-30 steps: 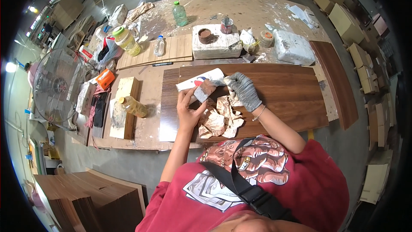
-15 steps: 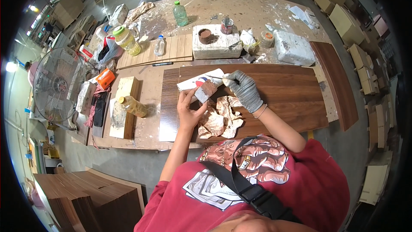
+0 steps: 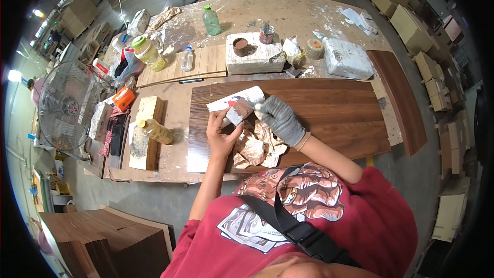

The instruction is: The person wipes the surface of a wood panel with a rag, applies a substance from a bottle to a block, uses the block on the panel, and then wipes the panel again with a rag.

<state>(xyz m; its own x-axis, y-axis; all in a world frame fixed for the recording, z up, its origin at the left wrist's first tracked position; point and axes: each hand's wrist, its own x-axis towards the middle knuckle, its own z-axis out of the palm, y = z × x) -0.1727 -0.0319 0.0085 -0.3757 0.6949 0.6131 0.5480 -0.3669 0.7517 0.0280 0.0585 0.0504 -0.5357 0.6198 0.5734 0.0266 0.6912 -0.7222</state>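
My bare left hand (image 3: pixel 221 129) grips a small pale flat piece (image 3: pixel 236 115) by its edges; brown paste is smeared over its upper part. My right hand (image 3: pixel 284 122), in a grey knit glove, is closed around a thin tool, perhaps a small putty knife (image 3: pixel 250 104), whose tip meets the paste. Both hands are above a dark brown wood-grain board (image 3: pixel 334 118). Just beyond them a white tube or bottle (image 3: pixel 252 94) with a coloured print lies on the board. Crumpled, brown-stained cloth or paper (image 3: pixel 257 146) lies below my hands.
At the back, a white wrapped block (image 3: pixel 254 62) carries an open tin of brown paste (image 3: pixel 240 47) and a smeared cup (image 3: pixel 266 34). Bottles, including a yellowish one (image 3: pixel 157 132), stand on the left. A fan (image 3: pixel 69 105) is at far left; another brown board (image 3: pixel 399 100) lies right.
The thin tool has come down onto the pasted piece, and my right hand has shifted slightly left and lower. My left hand keeps its hold. The whole view has shifted a little.
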